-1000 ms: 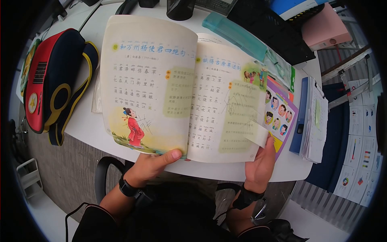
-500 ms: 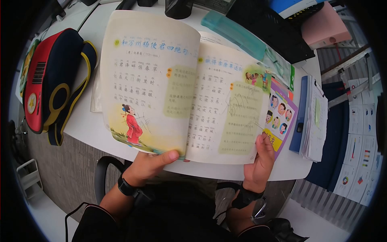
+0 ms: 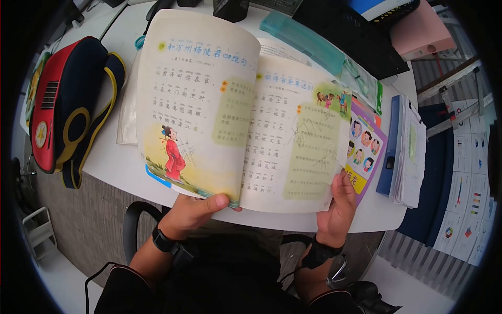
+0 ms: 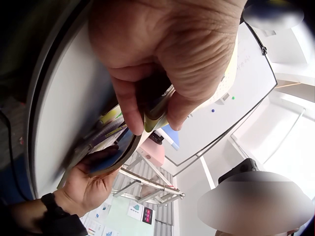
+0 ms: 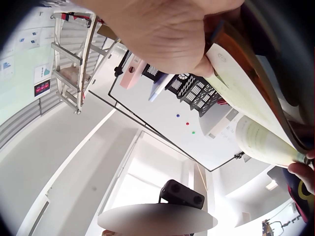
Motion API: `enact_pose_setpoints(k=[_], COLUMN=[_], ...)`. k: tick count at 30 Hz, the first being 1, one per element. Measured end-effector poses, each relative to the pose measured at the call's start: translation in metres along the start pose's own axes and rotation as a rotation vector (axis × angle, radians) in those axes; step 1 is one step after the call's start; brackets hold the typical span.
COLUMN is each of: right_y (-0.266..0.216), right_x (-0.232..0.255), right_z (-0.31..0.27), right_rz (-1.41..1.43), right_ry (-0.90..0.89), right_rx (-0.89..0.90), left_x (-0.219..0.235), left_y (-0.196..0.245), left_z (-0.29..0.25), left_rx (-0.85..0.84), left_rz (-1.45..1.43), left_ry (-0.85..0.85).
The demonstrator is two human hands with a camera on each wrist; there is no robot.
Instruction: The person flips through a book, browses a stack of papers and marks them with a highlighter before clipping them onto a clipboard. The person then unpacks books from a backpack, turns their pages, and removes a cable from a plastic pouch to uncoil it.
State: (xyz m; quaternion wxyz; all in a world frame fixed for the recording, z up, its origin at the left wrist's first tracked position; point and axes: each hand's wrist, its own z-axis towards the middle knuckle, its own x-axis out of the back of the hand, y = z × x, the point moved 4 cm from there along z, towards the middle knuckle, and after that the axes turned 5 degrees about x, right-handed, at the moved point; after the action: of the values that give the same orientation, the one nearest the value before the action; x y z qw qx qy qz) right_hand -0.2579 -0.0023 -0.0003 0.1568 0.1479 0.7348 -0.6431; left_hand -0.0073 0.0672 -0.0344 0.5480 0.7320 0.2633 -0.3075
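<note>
An open picture book of Chinese verses [image 3: 225, 131] is held up over the desk, pages facing me in the head view. My left hand [image 3: 194, 213] grips its bottom edge left of the spine, thumb on the left page and fingers behind. At the lower right corner, my right hand [image 3: 337, 209] holds the right page with its thumb in front. A robed figure in red is printed on the left page. In the left wrist view, the left hand's thumb and fingers [image 4: 129, 105] pinch the book's edge. The right wrist view shows the right thumb against the page [image 5: 246, 93].
A red and navy school bag [image 3: 73, 104] lies at the left of the white desk [image 3: 117, 162]. Right of the book are a purple-edged booklet [image 3: 366, 152] and a blue folder of papers [image 3: 405, 152]. A teal case [image 3: 300, 42] and a black mesh pen holder [image 3: 230, 8] stand behind.
The right page's lower corner, folded up a second ago, now lies flatter under my right thumb. The left page has swung slightly right and up, showing a blue edge beneath it.
</note>
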Motion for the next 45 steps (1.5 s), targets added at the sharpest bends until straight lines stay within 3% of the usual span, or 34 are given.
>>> enact_pose_setpoints(k=[11, 22, 28, 45], right_y=[-0.002, -0.001, -0.004, -0.003], right_x=[-0.001, 0.002, -0.004, -0.006], right_z=[0.002, -0.003, -0.004, -0.004], right_rz=[0.027, -0.143, -0.273, -0.289], right_ry=[0.05, -0.102, -0.086, -0.103], right_rx=[0.022, -0.02, -0.011, -0.036], left_x=[-0.001, 0.006, 0.006, -0.004], left_y=[0.0, -0.004, -0.004, 0.003], left_z=[0.0, -0.001, -0.001, 0.002], left_rx=[-0.008, 0.016, 0.014, -0.004], left_rz=[0.118, 0.19, 0.183, 0.039], left_ry=[0.026, 0.021, 0.032, 0.014])
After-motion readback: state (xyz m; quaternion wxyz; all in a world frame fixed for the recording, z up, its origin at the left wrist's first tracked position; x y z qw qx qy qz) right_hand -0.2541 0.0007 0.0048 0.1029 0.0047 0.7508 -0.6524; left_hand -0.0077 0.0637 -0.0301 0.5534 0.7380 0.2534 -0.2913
